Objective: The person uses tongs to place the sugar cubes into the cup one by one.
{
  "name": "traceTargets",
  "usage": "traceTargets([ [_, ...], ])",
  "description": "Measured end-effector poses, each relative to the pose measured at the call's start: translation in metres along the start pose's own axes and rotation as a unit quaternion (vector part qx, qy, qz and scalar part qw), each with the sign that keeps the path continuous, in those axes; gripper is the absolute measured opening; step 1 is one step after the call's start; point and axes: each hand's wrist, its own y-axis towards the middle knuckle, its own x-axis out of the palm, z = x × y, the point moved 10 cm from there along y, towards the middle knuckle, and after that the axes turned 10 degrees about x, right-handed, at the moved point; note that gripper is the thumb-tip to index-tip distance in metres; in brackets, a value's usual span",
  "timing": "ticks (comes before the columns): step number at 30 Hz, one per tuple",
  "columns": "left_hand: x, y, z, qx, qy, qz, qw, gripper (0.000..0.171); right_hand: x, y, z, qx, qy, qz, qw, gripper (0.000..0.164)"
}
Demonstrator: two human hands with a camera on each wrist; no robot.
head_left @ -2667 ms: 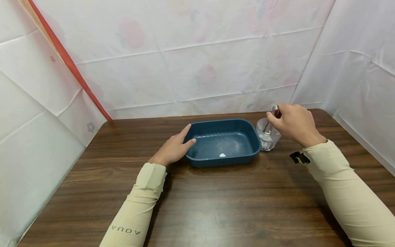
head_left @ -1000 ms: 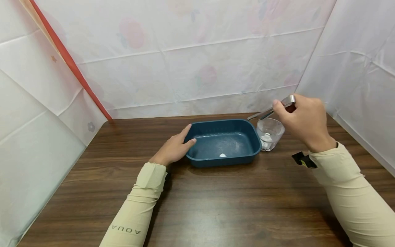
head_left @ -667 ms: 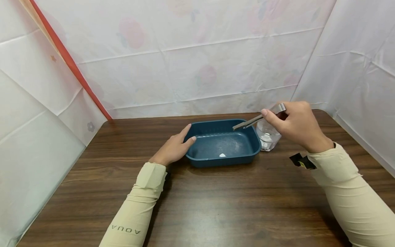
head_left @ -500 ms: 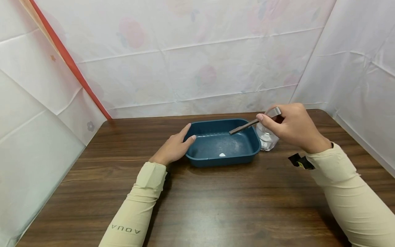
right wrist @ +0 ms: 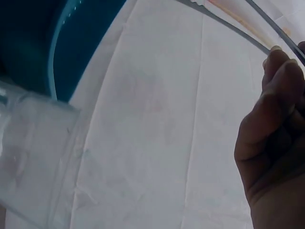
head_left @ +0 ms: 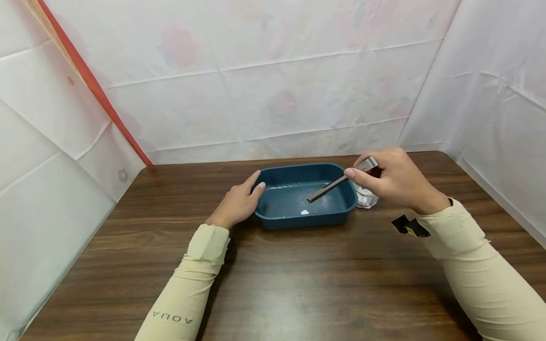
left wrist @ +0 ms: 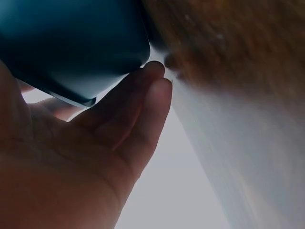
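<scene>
A dark blue plastic basin sits on the table with a small white piece on its floor. My left hand holds the basin's left end, thumb at the rim; in the left wrist view its fingers lie along the outer wall. With my right hand I grip metal tongs, slanting down into the basin, their tips a little above and right of the white piece. I cannot tell whether the tips hold anything. A clear glass with white pieces stands beside the basin, partly hidden by my right hand.
The brown wooden table spreads out in front of the basin. White patterned sheeting hangs behind and at both sides. In the right wrist view, the glass stands close against the basin.
My right hand has lifted the tongs out of the glass, swung them left over the rim and lowered their tips into the basin. The left hand stays at the basin's end.
</scene>
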Motion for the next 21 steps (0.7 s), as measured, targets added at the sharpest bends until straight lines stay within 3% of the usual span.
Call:
traceTargets([
  [8,-0.008,-0.001,-0.001,-0.012,0.010,0.035,0.9993,0.059,0.021,-0.001,-0.010,-0.002,0.023,-0.057,0.998,0.001],
  [21,-0.003,0.004,-0.001,-0.009,0.009,0.026,0.9996,0.062,0.060,-0.007,-0.024,-0.058,0.076,-0.133,0.986,0.004],
])
